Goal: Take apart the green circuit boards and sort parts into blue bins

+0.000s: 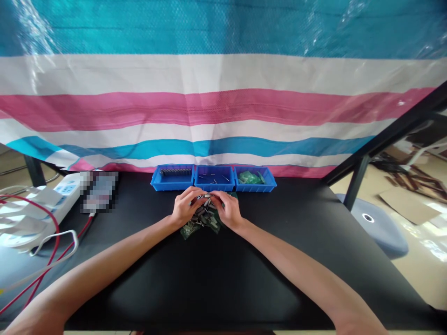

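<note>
A pile of small metal parts [205, 217] lies on green plastic [188, 232] near the middle of the black table. My left hand [186, 205] reaches over the pile from the left, fingers curled and thumb drawn in toward them. From the other side my right hand [228, 209] is bent in the same way, its fingertips close to those of the left. A small, light-coloured piece shows between the two hands. What each hand pinches is too small and partly hidden to name.
Behind the hands stand three blue bins: a left bin [171, 187] with a row of dark cylinders, a middle bin [213, 187] with a few thin pieces, and a right bin [254, 188] with green plastic. Power strips [71, 190] and cables [57, 223] lie left. A striped sheet [223, 107] hangs behind.
</note>
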The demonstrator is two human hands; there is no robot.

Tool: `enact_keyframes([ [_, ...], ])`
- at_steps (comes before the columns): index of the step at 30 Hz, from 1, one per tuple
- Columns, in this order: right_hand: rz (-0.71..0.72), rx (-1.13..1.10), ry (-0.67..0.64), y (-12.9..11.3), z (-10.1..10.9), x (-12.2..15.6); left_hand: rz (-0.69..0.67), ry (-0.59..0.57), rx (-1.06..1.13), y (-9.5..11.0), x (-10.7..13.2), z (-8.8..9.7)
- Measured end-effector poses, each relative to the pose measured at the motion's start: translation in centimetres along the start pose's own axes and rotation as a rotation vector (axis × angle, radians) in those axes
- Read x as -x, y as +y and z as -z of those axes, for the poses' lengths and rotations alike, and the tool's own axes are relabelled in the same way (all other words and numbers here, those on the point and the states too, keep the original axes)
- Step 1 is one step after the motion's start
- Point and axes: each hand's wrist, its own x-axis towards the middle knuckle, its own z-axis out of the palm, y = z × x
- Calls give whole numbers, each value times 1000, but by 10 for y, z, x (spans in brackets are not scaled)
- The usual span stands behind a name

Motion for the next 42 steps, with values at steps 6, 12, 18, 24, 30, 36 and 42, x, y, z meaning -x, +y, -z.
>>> enact_keyframes([
  [6, -40, 7, 24, -2, 1, -1, 102, -43, 8, 4, 3, 3],
  [12, -57, 16, 69, -2, 2, -1, 114, -43, 5, 4, 4, 3],
  [18, -33, -12, 66, 0, 1, 0, 7, -52, 4, 0, 2, 3],
  [24, -28, 0, 27, -1, 1, 2, 82, -24, -38, -6, 7, -1],
  [30, 42, 14, -64, -2, 2, 2, 104, -51, -31, -4, 7, -1],
  [36, 52, 1, -48, 1, -1, 2, 128, -62, 9, -4, 6, -1],
  [42, 5, 1, 38, 1, 0, 3, 69, -74, -37, -4, 3, -2],
])
